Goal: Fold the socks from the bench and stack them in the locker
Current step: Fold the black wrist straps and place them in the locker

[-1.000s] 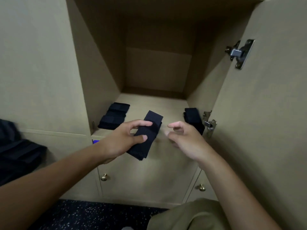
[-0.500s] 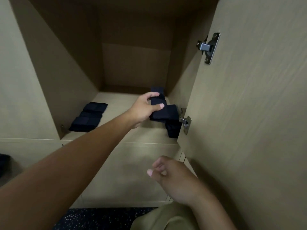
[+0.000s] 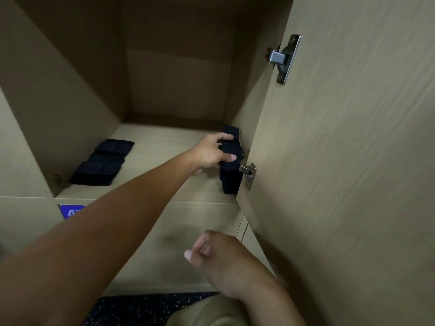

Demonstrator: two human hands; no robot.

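Knuckles of the right hand sit nearest, low in the frame's centre, its fingers loosely curled on nothing, idle in front of the lower cabinet front. Above it the left forearm runs from the lower left diagonally up into the open locker, and the left hand grips a folded dark sock, thumb under and fingers over it, at the right side of the locker floor. That sock rests on, or just above, a dark stack of folded socks standing against the right wall, close beside the lower hinge of the open door; whether it already bears on the stack cannot be told. Further left on the locker floor lies a second group of folded socks, flat and well apart from the hand. The step in hand looks like placing the folded sock onto the right stack. The next move probably calls for squaring it to the pile, releasing without toppling the tall stack or snagging the hinge, then drawing the arm back out.
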